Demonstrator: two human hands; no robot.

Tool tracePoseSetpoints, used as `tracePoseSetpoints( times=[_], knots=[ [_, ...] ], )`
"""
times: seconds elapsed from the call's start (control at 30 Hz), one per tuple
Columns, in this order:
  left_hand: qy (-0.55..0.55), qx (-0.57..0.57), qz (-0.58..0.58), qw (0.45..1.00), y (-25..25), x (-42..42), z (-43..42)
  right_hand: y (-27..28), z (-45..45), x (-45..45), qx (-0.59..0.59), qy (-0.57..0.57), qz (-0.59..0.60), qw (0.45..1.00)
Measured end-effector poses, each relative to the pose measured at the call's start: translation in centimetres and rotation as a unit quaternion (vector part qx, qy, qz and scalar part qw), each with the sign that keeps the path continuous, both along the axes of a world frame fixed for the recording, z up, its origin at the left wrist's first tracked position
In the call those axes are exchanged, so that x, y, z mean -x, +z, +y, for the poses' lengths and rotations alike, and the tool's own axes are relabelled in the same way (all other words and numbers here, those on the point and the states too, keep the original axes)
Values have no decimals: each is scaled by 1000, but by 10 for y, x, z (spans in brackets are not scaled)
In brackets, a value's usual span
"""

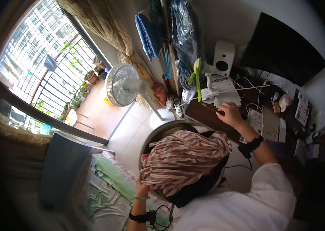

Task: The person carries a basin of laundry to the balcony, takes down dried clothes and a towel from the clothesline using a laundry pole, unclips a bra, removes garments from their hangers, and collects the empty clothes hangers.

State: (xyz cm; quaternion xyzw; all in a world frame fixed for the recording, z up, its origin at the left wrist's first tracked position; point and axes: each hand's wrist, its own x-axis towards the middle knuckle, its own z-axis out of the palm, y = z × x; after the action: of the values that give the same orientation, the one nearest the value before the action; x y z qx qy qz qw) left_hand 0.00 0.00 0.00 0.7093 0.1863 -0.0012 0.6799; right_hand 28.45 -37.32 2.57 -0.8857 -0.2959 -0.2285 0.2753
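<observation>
A large metal-looking basin (144, 144) is in front of my body, heaped with a red-and-white striped cloth (185, 159) and some dark cloth (193, 192). My left hand (142, 189) is closed on the basin's left rim, its fingers partly hidden by the cloth. Over the edge of the brown desk (201, 113), my right hand (230, 115) has its fingers bent together around a small dark thing that I cannot make out. Papers (226, 92) lie on the desk just beyond that hand.
A white standing fan (126, 84) stands ahead, left of the desk. Beyond it, a doorway leads to a balcony with potted plants (90, 77). A bed (112, 192) lies at lower left. The desk carries a monitor (283, 48), a speaker (223, 57) and loose cables.
</observation>
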Motion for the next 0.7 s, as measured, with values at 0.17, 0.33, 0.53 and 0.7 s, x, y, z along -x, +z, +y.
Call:
tracePoseSetpoints(
  times=[0.17,0.33,0.53,0.7],
  knots=[
    [140,147,-36,978,5,-47,31,-103,6,-68,113,-64,31,991],
    [115,49,-35,992,-7,-49,90,-144,26,-73,163,-137,48,976],
    [131,30,10,991,-2,-70,162,-190,67,-55,144,-233,99,957],
    [124,3,12,992,-1,-112,244,-209,83,-52,89,-312,225,919]
  ],
)
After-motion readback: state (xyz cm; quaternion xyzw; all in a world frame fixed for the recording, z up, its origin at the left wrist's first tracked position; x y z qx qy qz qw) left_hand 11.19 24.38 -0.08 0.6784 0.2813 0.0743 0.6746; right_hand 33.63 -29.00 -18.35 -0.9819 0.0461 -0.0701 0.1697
